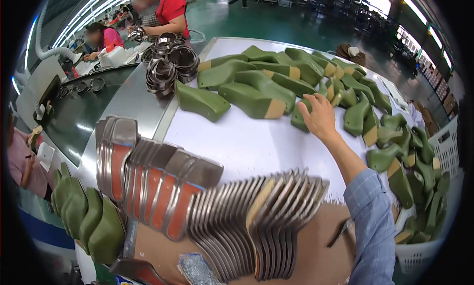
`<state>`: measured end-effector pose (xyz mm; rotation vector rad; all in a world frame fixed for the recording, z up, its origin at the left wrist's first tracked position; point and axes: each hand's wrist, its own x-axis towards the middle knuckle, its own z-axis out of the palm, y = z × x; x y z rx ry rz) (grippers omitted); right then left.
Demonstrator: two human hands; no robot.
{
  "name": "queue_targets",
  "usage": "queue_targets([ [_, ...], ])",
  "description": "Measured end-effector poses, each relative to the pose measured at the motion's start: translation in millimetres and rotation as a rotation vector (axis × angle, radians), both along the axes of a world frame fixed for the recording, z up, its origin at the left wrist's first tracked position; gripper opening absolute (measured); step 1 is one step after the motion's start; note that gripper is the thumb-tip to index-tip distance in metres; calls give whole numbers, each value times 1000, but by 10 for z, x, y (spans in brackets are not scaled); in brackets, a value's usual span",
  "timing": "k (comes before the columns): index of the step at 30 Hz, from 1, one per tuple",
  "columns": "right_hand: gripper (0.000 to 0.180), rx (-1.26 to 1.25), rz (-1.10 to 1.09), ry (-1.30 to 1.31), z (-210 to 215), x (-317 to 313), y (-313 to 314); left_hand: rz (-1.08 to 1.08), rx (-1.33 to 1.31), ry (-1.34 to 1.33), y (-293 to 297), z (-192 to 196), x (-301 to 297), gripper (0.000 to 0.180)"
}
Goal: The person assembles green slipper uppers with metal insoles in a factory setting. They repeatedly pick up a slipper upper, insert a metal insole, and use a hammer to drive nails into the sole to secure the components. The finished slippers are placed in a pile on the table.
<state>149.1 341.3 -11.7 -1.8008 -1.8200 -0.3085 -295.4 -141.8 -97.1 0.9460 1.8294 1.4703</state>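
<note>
My right hand (321, 116) reaches forward over a green shoe last (299, 118) lying on the white tabletop. Its thumb and fingers are spread over that last; a firm grip does not show. Around it lie many more green shoe lasts (256, 90), some with tan ends, in a loose heap from the middle to the right. Nearer to me stands a long row of thin, curved, sole-shaped pieces with shiny metal edges (232, 230). Those toward the left have reddish-brown faces (153, 186). My left hand is out of view.
Dark metal bands (170, 65) pile up at the table's far left. Green lasts (89, 218) stand in a row at near left. A white basket (447, 149) holds lasts at right. Brown board (326, 245) lies under the row. Co-workers (170, 13) are at the far left.
</note>
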Motion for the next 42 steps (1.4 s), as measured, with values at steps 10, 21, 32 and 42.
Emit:
queue_targets([
  [10,74,-263,279,-18,613,-1030,1427,40,-116,229,330,414,179,79],
  [21,47,-782,548,-161,509,-680,1578,87,-257,127,530,537,215,75],
  [32,54,-345,584,-215,300,-2236,3053,44,-409,181,502,710,188,70],
  [42,31,-136,846,-85,220,-1118,1401,-1,-294,155,585,708,220,72],
])
